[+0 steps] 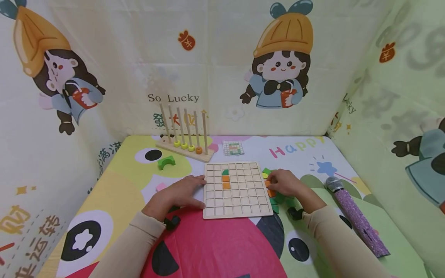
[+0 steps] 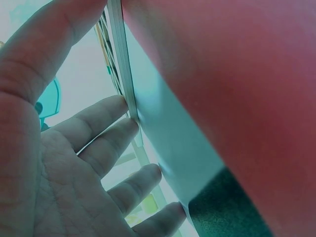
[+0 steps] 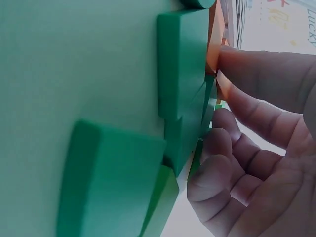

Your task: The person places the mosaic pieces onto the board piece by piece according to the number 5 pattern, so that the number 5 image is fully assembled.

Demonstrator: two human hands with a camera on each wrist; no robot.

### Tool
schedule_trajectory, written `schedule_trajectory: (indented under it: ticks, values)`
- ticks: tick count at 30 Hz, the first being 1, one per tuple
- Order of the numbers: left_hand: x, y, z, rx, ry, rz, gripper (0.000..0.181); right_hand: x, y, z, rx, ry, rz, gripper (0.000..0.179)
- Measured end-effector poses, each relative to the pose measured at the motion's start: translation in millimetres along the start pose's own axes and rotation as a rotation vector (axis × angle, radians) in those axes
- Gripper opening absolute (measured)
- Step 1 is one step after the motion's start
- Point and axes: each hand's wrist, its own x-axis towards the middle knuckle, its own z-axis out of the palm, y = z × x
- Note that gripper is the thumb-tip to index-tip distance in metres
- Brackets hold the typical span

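A square wooden grid board (image 1: 243,197) lies on the table. In one of its columns sit two orange square blocks (image 1: 226,185) with a green block (image 1: 225,172) with a curved edge above them. My left hand (image 1: 182,191) touches the board's left edge, its fingers and thumb spread; the left wrist view shows the fingertips against that edge (image 2: 129,64). At the board's right side, my right hand (image 1: 286,183) pinches an orange block (image 3: 214,37) between thumb and index finger, partly hidden by them. Green blocks (image 3: 185,59) lie beside and below these fingers.
Behind the board stand a wooden peg rack (image 1: 184,148) with yellow and orange beads and a small pattern card (image 1: 233,148). A green arch block (image 1: 166,162) lies at left, near a pink block (image 1: 161,187). A purple glittery microphone (image 1: 359,216) lies at right.
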Motion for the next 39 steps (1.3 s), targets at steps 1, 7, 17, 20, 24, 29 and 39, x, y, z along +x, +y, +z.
schedule_trajectory:
  ticks: [1,7,17,20,24,29,39]
  values:
    - [0.0,-0.3,-0.2,0.001,0.000,-0.001,0.086,0.1,-0.3,-0.2,0.002,0.004,0.005,0.021]
    - [0.2,-1.5,-1.5,-0.011,-0.002,-0.017,0.086,-1.0,-3.0,0.2,0.035,0.049,0.025,0.023]
    - [0.8,-1.2,-0.8,-0.010,-0.002,-0.016,0.086,-4.0,-6.3,0.3,0.038,0.073,-0.002,0.012]
    - [0.5,-0.6,-0.6,-0.012,-0.002,-0.015,0.086,-4.2,-5.5,-1.9,0.043,0.085,0.013,0.010]
    - [0.0,0.2,-0.8,-0.019,0.000,-0.015,0.086,-3.9,-5.6,-5.0,0.065,0.095,0.028,0.009]
    - [-0.5,0.7,-0.8,-0.023,0.001,-0.023,0.087,-3.5,-8.8,-8.0,0.089,0.114,-0.030,0.008]
    - [-0.5,0.7,0.2,-0.027,-0.003,-0.035,0.088,4.4,-28.7,-5.8,0.143,0.101,-0.094,0.005]
